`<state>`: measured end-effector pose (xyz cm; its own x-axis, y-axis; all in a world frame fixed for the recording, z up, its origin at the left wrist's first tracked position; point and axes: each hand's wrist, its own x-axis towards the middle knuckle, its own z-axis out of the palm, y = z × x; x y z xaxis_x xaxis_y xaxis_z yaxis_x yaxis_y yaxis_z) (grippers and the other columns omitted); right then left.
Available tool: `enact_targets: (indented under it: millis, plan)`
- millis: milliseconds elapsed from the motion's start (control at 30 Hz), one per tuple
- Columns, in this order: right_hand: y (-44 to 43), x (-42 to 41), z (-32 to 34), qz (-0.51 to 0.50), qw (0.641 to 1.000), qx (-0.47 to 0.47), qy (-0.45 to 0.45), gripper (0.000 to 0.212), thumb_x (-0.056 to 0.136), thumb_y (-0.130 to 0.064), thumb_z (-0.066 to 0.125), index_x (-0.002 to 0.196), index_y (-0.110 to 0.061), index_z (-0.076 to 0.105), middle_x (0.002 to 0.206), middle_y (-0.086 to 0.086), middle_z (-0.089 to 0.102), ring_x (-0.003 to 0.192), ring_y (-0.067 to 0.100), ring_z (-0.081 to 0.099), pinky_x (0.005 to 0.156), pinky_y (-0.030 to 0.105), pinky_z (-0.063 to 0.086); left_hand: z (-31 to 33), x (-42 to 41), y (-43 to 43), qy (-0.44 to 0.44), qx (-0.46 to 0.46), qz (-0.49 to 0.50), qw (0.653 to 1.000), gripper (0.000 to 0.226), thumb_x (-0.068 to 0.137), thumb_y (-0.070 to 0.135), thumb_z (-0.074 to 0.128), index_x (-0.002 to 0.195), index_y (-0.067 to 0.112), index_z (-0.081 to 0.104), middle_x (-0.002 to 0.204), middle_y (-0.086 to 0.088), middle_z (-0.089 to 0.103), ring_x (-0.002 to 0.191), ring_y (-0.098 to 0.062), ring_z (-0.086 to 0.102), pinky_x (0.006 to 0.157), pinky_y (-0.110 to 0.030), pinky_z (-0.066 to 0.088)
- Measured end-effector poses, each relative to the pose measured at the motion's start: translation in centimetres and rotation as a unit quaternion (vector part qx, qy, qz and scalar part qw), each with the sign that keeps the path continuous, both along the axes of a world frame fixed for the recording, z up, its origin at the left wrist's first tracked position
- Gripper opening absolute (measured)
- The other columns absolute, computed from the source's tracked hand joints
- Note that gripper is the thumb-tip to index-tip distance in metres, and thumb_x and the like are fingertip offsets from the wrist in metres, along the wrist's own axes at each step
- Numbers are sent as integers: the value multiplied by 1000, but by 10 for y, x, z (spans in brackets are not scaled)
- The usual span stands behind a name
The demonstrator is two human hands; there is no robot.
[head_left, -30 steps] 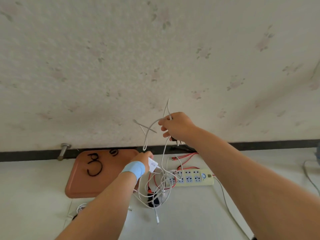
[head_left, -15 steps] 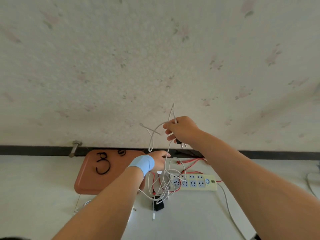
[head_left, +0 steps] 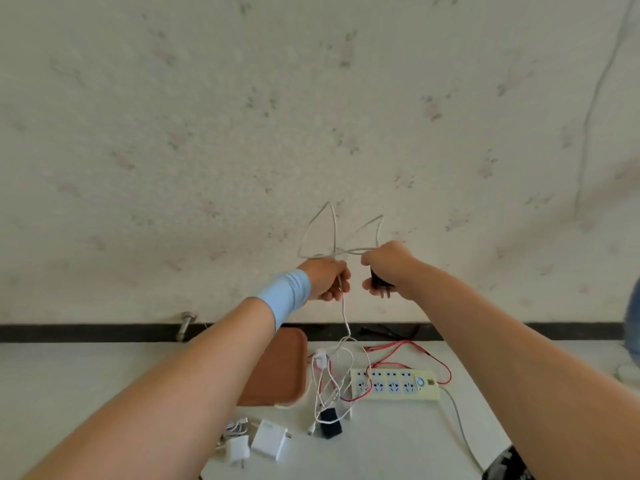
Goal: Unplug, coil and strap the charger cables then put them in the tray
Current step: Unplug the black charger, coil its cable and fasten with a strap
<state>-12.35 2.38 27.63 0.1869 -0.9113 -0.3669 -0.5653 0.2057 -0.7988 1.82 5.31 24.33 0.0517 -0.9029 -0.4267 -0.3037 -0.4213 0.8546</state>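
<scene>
Above the table [head_left: 86, 393], the left hand [head_left: 325, 278] pinches a white cable [head_left: 344, 311] between its fingers [head_left: 332, 295] while the right hand [head_left: 388, 263] grips its black plug [head_left: 378, 283]: unplugging looks done. Coiling seems barely begun; strapping, the tangled cables [head_left: 329, 379] below and the tray [head_left: 280, 372] remain.

White tabletop [head_left: 398, 445], butted against the wall. On it:
- brown tray [head_left: 277, 372], left of centre, partly hidden
- cream power strip [head_left: 394, 384] to the tray's right, its grey lead [head_left: 460, 424] running off the near right edge
- red cable [head_left: 440, 362] looped behind and around the strip
- white cables [head_left: 332, 375] tangled between tray and strip, one strand rising off the surface
- small black block [head_left: 329, 422] at the tangle's near end
- two white adapters near the front edge, large [head_left: 269, 439] and small [head_left: 238, 449], touching or nearly
- small white cable bundle [head_left: 235, 426] just behind them
</scene>
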Motion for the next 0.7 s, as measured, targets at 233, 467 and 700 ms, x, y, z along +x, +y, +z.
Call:
enact_targets:
  millis: [233, 467, 700]
  plan:
    - [28, -2, 18, 190, 977, 89, -32, 27, 98, -12, 54, 124, -5, 59, 86, 3, 78, 45, 18, 54, 40, 24, 39, 75, 7, 19, 402, -67, 204, 890, 34, 105, 15, 36, 74, 8, 49, 57, -4, 56, 45, -12, 45, 43, -17, 32]
    - [35, 2, 45, 129, 990, -9, -52, 31, 103, -27, 53, 95, -5, 72, 77, 6, 77, 49, 17, 51, 48, 28, 44, 98, 17, 37, 325, -88, 189, 922, 15, 96, 6, 47, 101, 1, 61, 95, -13, 65, 68, -23, 64, 55, -25, 47]
    - [34, 2, 80, 35, 953, -56, -297, 31, 106, -25, 48, 91, -7, 68, 64, 3, 64, 44, 18, 46, 44, 30, 37, 98, 4, 56, -73, -66, -48, 994, 37, 93, 11, 51, 126, 23, 61, 111, 3, 66, 74, -12, 67, 66, -24, 51]
